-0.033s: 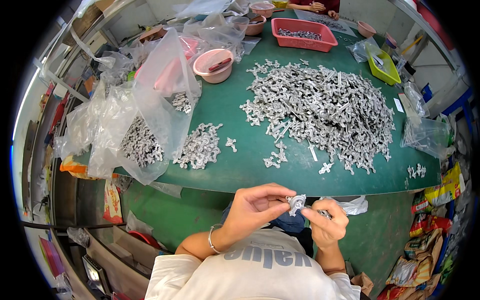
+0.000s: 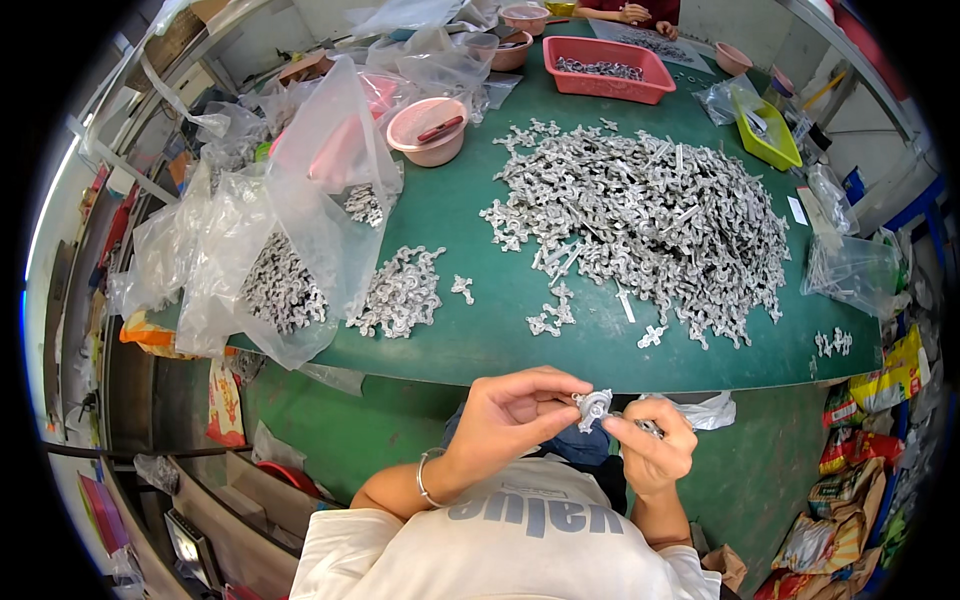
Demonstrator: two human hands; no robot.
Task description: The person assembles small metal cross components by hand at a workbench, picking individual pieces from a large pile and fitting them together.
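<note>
In front of my body, just off the table's near edge, my left hand (image 2: 512, 412) pinches a small silver-grey metal casting (image 2: 594, 408) between thumb and fingertips. My right hand (image 2: 656, 446) touches the same casting with its thumb from the other side. Curled in the right fingers are more metal pieces (image 2: 648, 428), partly hidden. Beyond my hands, a large heap of similar castings (image 2: 650, 220) covers the table's middle and right. A smaller pile (image 2: 402, 292) lies to the left, with one loose casting (image 2: 462, 289) beside it.
The green table (image 2: 460, 350) holds a clear plastic bag (image 2: 345, 130) over more castings at left. A pink bowl (image 2: 430, 150) carries a red-handled tool. Farther back stand a red tray (image 2: 612, 88), a yellow-green tray (image 2: 768, 140) and another person's hands (image 2: 634, 13).
</note>
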